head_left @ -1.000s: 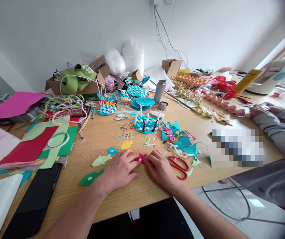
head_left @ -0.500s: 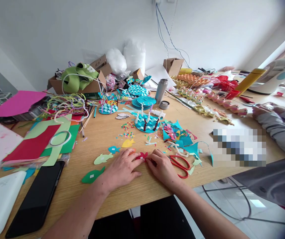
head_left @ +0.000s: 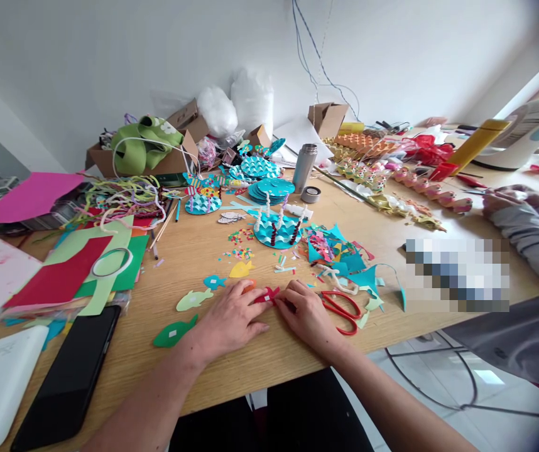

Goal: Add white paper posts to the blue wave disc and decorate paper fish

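A red paper fish (head_left: 266, 297) with a small white square on it lies on the table between my hands. My left hand (head_left: 232, 319) rests flat with its fingers stretched out, the fingertips at the fish's left side. My right hand (head_left: 304, 316) has thumb and finger pinched at the tail end; the exact contact is partly hidden. An orange paper piece (head_left: 249, 285) shows behind my left fingers. Around my left hand lie a yellow fish (head_left: 242, 269), a blue fish (head_left: 214, 282), a light green fish (head_left: 194, 300) and a dark green fish (head_left: 174, 331). Red-handled scissors (head_left: 345, 309) lie beside my right hand.
Blue wavy paper models (head_left: 277, 229) stand ahead, near a steel bottle (head_left: 304, 168). Paper scraps (head_left: 340, 254) lie to the right. A phone (head_left: 69, 376), a white power bank (head_left: 5, 386) and a tape roll (head_left: 111, 262) are at left. Another person's hands (head_left: 507, 199) work at far right.
The camera view has shifted slightly. Both hands and the red paper fish hold nearly the same place.
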Demonstrator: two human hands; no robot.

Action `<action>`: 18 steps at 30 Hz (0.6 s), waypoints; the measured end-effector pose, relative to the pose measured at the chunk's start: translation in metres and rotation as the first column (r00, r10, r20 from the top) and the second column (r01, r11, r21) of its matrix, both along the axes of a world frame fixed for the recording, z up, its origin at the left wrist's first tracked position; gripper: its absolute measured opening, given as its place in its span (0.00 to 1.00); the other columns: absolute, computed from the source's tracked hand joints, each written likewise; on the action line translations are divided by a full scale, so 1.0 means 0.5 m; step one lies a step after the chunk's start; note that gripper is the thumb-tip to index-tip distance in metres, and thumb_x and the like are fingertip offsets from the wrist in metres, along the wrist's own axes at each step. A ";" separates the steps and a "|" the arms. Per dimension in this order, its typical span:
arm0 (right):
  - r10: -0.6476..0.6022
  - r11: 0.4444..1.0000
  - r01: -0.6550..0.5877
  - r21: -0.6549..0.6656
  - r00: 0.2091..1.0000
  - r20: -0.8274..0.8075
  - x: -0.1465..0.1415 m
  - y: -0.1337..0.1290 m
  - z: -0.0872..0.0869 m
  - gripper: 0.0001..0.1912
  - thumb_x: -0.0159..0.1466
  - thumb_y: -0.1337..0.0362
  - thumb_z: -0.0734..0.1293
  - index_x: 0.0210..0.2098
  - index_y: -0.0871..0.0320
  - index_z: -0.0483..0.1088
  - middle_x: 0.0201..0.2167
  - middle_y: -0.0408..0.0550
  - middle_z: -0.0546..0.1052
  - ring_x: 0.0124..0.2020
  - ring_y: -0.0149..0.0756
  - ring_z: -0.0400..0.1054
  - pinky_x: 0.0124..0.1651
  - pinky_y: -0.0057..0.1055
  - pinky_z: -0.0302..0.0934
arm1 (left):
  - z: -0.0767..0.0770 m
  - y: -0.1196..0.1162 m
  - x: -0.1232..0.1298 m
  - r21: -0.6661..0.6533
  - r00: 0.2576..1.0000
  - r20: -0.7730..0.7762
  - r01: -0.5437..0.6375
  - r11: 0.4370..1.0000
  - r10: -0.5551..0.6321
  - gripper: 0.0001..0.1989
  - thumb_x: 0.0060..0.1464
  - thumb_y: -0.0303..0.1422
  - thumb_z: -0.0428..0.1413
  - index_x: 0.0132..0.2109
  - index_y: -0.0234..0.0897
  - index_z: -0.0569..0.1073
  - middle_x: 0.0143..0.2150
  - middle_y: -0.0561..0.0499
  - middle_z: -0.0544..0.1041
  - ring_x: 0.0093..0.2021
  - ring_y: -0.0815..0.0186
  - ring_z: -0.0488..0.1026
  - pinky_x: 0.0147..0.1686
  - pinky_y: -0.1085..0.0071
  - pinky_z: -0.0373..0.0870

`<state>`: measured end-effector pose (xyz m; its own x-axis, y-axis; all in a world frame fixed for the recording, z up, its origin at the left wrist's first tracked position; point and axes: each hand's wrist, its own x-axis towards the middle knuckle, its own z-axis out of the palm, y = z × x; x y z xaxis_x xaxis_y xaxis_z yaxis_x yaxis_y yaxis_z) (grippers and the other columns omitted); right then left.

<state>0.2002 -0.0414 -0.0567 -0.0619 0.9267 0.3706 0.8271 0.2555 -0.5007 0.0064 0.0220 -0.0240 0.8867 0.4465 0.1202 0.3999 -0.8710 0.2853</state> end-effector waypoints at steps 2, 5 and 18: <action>0.001 1.000 -0.001 -0.001 1.000 0.002 0.000 0.000 0.000 0.10 0.65 0.70 0.61 0.28 0.57 0.69 0.29 0.47 0.68 0.32 0.36 0.63 0.36 0.32 0.60 | -0.001 0.000 0.000 0.000 1.000 0.007 0.000 1.000 0.000 0.23 0.58 0.41 0.55 0.59 0.45 0.68 0.61 0.50 0.68 0.61 0.54 0.58 0.60 0.51 0.60; 0.001 1.000 -0.001 -0.006 1.000 0.004 0.000 -0.001 0.000 0.09 0.64 0.70 0.62 0.27 0.57 0.69 0.29 0.47 0.69 0.32 0.36 0.63 0.36 0.32 0.59 | -0.004 0.001 -0.001 0.007 1.000 0.017 0.005 1.000 -0.005 0.23 0.58 0.41 0.55 0.60 0.47 0.67 0.61 0.50 0.69 0.61 0.54 0.58 0.59 0.51 0.60; -0.011 1.000 0.011 -0.025 1.000 0.001 -0.001 0.001 0.000 0.09 0.63 0.70 0.62 0.27 0.57 0.68 0.28 0.47 0.69 0.32 0.36 0.63 0.35 0.32 0.59 | -0.006 0.002 -0.001 0.000 1.000 0.016 0.004 1.000 -0.004 0.24 0.57 0.41 0.56 0.60 0.48 0.66 0.61 0.51 0.69 0.62 0.55 0.58 0.60 0.51 0.59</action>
